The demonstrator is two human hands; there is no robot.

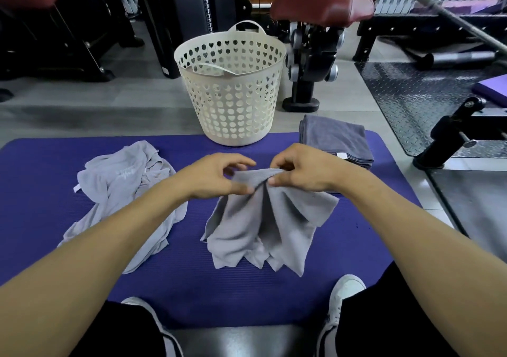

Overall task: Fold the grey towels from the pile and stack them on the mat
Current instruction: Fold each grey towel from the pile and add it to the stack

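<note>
Grey towel [263, 219] held up at centre, above purple mat [41, 164], bunched top edge gathered between both hands. Right hand [299, 168] pinching that edge, thumb below and curled fingers [285, 166] over the top, cloth passing directly between them. Left hand [216, 175] at the same edge, just left of the right one, thumb tip touching the cloth; index and other fingers curled above it, a firm pinch not confirmable. Long axis of the towel running from the hands toward the viewer, folds fanning out downward, lower corners pointing at the near edge of the mat and resting on it between two shoes. Unfolded pile of grey towels [123, 192] lying on the mat at left, partly under the left forearm. Folded stack [336, 139] at the far right corner of the mat, flat, white tag facing up. White perforated basket [230, 90] upright at the far edge, between pile and stack.
</note>
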